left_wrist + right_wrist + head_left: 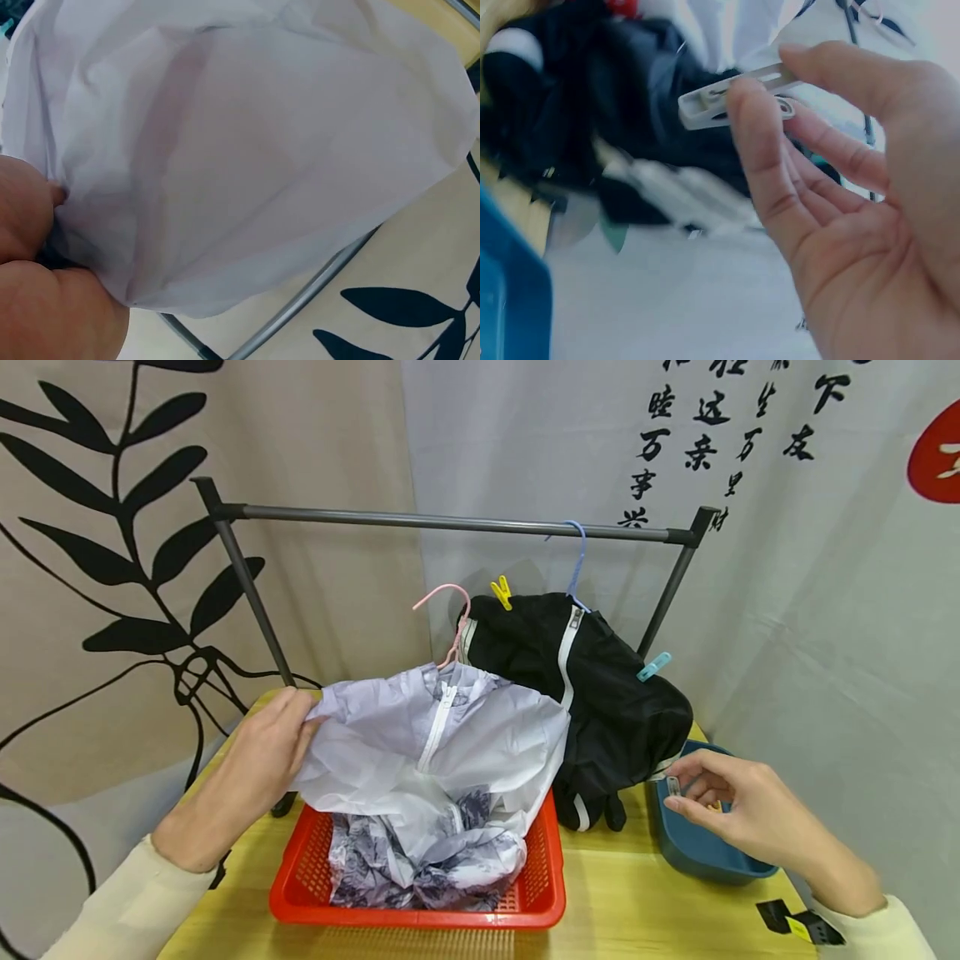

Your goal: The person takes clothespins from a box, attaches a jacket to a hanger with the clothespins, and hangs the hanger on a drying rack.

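My left hand (270, 760) grips the side of a thin white-and-grey zip jacket (495, 718) at its sleeve. The jacket is on a pink hanger (453, 618), whose hook is apart from the rail. Its lower part lies over the red basket. In the left wrist view, pale cloth (247, 165) fills most of the picture beside my thumb and finger. My right hand (738, 802) pinches a light grey clothespin (705, 105) between thumb and fingers, above a dark blue bin (705, 852). A black jacket (630, 718) hangs nearby from a blue hanger (578, 560).
A grey metal rail (420, 518) spans the table's back. A yellow clothespin (502, 592) and a turquoise clothespin (654, 666) are on the black jacket. The red basket (420, 918) stands on the yellow wooden table (607, 902). Printed curtains hang behind.
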### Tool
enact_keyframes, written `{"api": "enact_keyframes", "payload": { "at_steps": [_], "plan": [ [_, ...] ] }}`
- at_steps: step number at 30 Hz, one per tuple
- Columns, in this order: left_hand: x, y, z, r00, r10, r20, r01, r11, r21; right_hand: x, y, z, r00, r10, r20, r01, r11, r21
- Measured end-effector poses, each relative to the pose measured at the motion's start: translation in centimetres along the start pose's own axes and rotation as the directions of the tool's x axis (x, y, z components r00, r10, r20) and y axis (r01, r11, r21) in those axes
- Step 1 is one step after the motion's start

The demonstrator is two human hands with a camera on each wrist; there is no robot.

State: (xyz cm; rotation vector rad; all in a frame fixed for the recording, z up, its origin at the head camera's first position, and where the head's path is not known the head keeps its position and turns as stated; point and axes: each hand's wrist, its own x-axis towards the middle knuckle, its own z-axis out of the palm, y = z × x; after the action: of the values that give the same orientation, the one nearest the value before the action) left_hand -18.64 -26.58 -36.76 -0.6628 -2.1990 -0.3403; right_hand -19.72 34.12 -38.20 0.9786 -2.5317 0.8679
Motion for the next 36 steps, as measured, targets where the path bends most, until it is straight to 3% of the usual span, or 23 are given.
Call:
{"api": "enact_keyframes", "payload": {
  "at_steps": [11,18,23,30,36],
  "plan": [
    [0.4,-0.2,-0.4,0.998,0.065,0.015,-0.065,0.998,-0.008,4.6,-3.7,1.9,0.979,-0.199,-0.052,0.204,0.973,0.109],
    [0.1,0.0,-0.8,0.999,0.029,0.018,-0.029,1.000,0.003,8.4,-5.8,3.3,0.961,-0.261,-0.094,0.272,0.952,0.138],
    [0.1,0.1,-0.6,1.000,0.026,0.008,-0.026,1.000,-0.001,10.9,-7.1,4.3,0.936,-0.311,-0.167,0.336,0.930,0.149],
    [0.3,0.0,-0.3,0.999,0.028,-0.017,-0.028,1.000,-0.006,13.5,-8.2,5.5,0.909,-0.331,-0.253,0.381,0.907,0.181],
    [0.3,-0.1,0.0,0.999,0.042,-0.031,-0.042,0.999,-0.020,15.2,-9.6,6.4,0.915,-0.265,-0.303,0.353,0.891,0.285]
  ]
}}
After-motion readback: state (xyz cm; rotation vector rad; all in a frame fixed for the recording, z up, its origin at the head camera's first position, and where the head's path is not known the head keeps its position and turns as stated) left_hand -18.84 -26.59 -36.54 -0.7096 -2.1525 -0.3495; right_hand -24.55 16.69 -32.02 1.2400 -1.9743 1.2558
